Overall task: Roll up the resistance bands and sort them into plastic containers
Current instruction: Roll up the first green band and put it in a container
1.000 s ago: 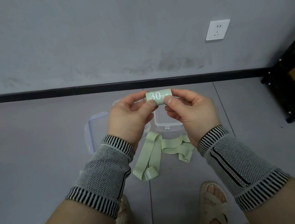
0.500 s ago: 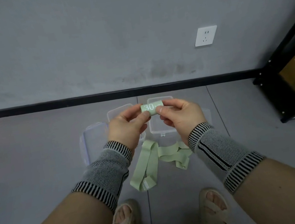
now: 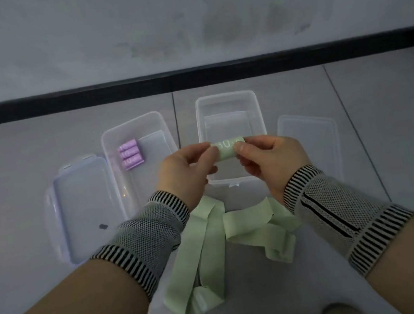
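A pale green rolled band (image 3: pixel 227 148) printed with a white "30"; pale green loose bands (image 3: pixel 211 254) on the grey floor (image 3: pixel 383 105); three lilac rolls (image 3: pixel 130 153) in a clear container (image 3: pixel 136 133); grey mesh wrist sleeves (image 3: pixel 143 238) with black-and-white striped cuffs.

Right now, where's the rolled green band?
Head view, centre: the rolled green band is pinched between the left hand and right hand, held above the near end of the right container.

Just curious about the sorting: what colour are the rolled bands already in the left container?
Purple: the rolled bands lie together in the left container, seen in the head view.
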`<state>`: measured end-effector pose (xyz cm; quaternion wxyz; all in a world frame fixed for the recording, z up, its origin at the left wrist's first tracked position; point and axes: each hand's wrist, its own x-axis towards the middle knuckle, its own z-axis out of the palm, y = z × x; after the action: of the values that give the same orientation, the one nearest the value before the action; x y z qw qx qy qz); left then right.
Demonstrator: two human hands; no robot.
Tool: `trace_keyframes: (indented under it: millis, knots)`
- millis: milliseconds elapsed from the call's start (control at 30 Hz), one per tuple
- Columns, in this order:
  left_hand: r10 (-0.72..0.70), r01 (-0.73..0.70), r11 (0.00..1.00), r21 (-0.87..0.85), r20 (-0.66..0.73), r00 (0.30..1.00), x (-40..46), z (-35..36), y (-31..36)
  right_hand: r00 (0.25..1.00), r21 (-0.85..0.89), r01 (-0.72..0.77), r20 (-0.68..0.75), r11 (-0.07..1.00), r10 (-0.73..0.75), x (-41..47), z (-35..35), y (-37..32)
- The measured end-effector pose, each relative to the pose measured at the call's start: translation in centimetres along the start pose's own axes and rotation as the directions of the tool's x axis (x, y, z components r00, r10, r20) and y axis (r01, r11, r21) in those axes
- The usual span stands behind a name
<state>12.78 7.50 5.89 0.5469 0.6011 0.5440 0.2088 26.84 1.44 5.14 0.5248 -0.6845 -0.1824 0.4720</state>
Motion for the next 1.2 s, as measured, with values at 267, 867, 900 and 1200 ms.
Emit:
trace_keyframes:
  millis: [267, 867, 900, 1200]
  knots:
    - [0.108, -0.099, 0.816, 0.569, 0.018, 0.994, 8.5, 0.9, -3.2, 0.991, 0.116, -0.084, -0.091, 0.990, 0.095, 6.2, -0.1, 2.6]
    - [0.120, -0.269, 0.307, 0.913, 0.243, 0.963, 12.1, 2.7, -7.9, 0.979, -0.037, -0.087, -0.190, 0.996, 0.078, 13.5, 2.2, 7.1]
    - [0.134, -0.270, 0.312, 0.911, 0.239, 0.962, 11.5, 2.8, -8.1, 0.977, -0.039, -0.090, -0.198, 0.995, 0.081, 13.5, 2.2, 7.4]
    - [0.236, -0.233, 0.417, 0.879, 0.143, 0.961, 10.6, 1.7, -9.3, 0.964, -0.127, -0.098, -0.257, 0.987, 0.063, 15.5, 4.1, 8.5]
